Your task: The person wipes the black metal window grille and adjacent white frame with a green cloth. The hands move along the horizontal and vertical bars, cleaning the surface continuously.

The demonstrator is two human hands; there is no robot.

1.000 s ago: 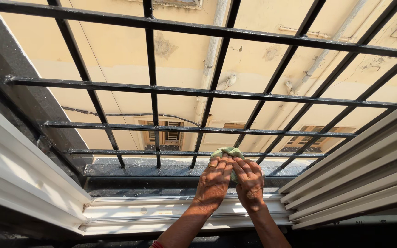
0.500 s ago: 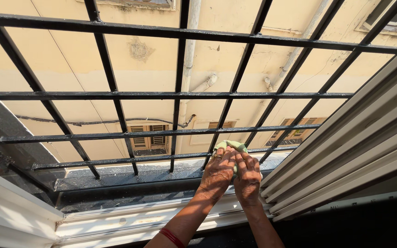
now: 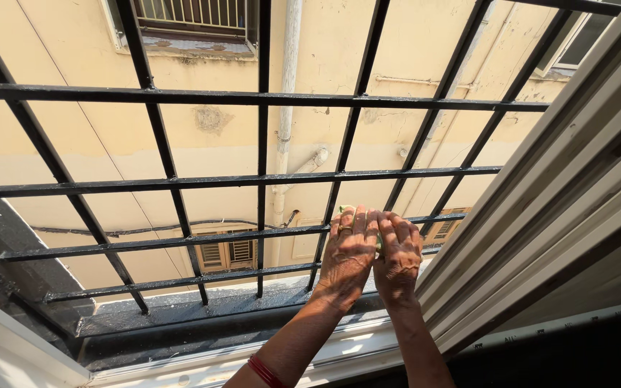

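Note:
Both my hands press a light green cloth (image 3: pixel 344 210) against a horizontal bar of the black window grille (image 3: pixel 261 177), low and right of centre. My left hand (image 3: pixel 350 253) lies flat over the cloth, a ring on one finger and a red bangle at the wrist. Touching it on the right, my right hand (image 3: pixel 399 255) covers the cloth's other part. Only a small green edge shows above my fingers.
A white sliding window frame (image 3: pixel 555 208) runs along the right, its track (image 3: pixel 203 359) below. A dark wet ledge (image 3: pixel 181 309) sits under the grille. Beyond stands a yellow wall with a drain pipe (image 3: pixel 287 108) and shuttered windows (image 3: pixel 226 251).
The view has tilted up and to the right. My hands, with the cloth under them, have moved up the grille to a higher bar and sit closer to the window frame.

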